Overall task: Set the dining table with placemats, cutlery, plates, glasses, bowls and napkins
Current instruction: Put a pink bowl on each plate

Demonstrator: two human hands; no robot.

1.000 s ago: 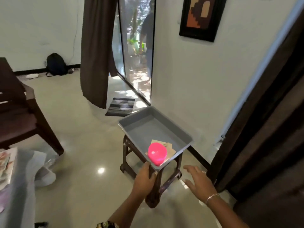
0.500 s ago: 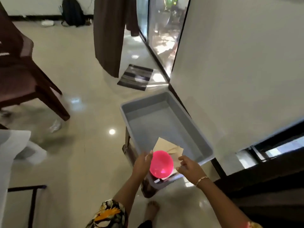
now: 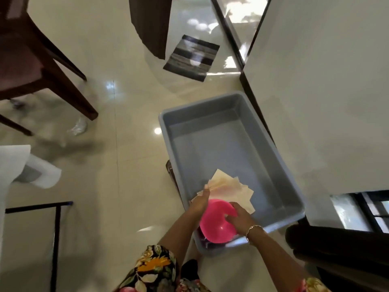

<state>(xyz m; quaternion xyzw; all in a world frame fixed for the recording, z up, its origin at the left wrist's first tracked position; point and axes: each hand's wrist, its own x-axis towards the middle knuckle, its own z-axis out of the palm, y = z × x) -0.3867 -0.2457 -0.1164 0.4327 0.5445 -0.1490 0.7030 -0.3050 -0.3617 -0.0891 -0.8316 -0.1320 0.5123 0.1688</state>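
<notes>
Pink bowl point(image 3: 215, 225) sits between both hands, at near corner of grey tub point(image 3: 280, 180). Right hand point(image 3: 241, 218): fingers curled over bowl's right rim, gripping. Left hand point(image 3: 200, 202): laid against bowl's left side; grip cannot be told. Napkins point(image 3: 228, 186) fanned in the tub just beyond the fingertips.

From my remote feed, a dark wooden chair point(image 3: 23, 60) stands at left on the glossy tiled floor point(image 3: 117, 186), a striped mat point(image 3: 191, 57) lying beside a brown curtain point(image 3: 149, 22) by the glass door point(image 3: 242, 22).
</notes>
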